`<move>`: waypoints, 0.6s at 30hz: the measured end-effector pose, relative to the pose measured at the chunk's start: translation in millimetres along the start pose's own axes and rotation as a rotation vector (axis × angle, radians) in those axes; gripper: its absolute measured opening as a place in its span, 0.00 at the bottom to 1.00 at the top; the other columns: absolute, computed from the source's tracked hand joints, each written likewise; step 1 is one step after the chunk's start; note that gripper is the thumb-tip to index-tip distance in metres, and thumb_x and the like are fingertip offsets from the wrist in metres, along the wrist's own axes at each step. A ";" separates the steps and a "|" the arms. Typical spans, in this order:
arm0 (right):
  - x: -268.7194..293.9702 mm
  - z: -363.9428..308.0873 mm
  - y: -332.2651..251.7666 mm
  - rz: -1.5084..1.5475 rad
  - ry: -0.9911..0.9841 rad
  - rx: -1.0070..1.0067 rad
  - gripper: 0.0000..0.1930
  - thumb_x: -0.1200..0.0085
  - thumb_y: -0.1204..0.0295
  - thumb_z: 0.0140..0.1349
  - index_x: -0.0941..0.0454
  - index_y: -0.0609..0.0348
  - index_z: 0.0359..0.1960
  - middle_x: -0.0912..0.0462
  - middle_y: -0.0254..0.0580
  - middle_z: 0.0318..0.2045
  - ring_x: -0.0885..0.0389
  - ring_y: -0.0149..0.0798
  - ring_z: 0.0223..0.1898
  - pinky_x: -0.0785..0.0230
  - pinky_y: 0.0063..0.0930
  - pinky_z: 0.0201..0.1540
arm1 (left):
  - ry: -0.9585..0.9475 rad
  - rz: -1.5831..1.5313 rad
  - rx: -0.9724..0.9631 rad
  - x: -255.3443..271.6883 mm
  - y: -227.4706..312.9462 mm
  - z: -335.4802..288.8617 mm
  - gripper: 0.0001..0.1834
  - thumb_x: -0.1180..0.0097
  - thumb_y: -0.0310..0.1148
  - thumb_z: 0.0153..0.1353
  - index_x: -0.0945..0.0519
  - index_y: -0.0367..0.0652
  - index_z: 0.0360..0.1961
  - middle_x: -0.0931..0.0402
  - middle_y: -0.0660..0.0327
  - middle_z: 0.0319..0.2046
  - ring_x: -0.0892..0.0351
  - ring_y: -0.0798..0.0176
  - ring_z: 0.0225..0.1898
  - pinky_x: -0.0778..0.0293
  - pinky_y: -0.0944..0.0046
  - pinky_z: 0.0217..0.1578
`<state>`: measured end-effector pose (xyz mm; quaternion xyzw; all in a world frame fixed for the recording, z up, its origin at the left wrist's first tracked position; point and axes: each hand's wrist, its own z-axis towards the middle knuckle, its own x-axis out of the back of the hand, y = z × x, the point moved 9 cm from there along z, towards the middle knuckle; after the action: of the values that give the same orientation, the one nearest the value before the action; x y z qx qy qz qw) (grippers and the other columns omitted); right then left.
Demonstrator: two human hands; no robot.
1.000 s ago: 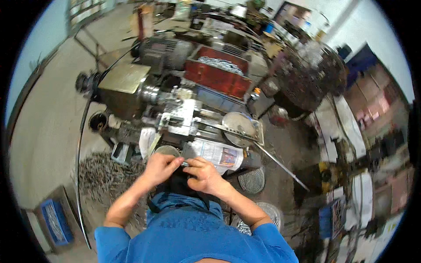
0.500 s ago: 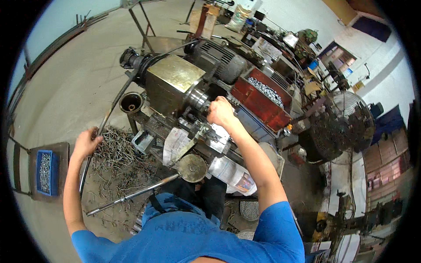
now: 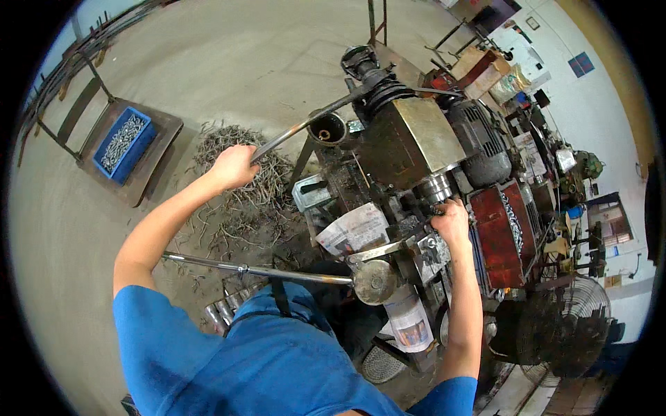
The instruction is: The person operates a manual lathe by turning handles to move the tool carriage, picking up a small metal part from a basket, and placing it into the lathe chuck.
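Rod point(image 3: 298, 130) runs from 9 o'clock of the lathe point(image 3: 409, 173) into its rear. L hand point(image 3: 232, 166) fist closed round rod; R hand point(image 3: 451, 220) fingers curled on chuck area at 3 o'clock. Best feed rod straight, grip firm. Vs 0.5 s ago: L hand up off scrap pile point(image 3: 243, 201) onto rod.

Hidden and unreadable bits around the lathe-like machine point(image 3: 409, 159)

Left hand point(image 3: 232, 166) wraps the long steel bar point(image 3: 305, 125), grip end covered; bar's far end lost behind the machine's pulley. Right hand point(image 3: 451, 220) fingertips buried in the machine's clamp parts, what they pinch can't be told. Blue bin point(image 3: 121, 142) left of the machine: contents too small to identify. Fan point(image 3: 576, 326) right of the machine partly shadowed.
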<state>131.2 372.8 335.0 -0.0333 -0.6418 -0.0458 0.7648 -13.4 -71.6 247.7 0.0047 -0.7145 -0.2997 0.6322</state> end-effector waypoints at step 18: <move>-3.6 -2.0 14.7 0.011 -0.011 -0.152 0.14 0.46 0.69 0.35 0.17 0.60 0.25 0.21 0.53 0.29 0.24 0.52 0.38 0.30 0.39 0.44 | 0.252 0.659 -0.043 81.3 -115.7 133.7 0.04 0.49 0.27 0.47 0.22 0.43 0.25 0.23 0.52 0.28 0.22 0.50 0.33 0.26 0.52 0.35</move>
<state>134.2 387.3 331.2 -0.0949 -0.6404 -0.0901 0.7568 -193.9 -141.4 267.9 -0.2027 -0.5876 -0.0918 0.7780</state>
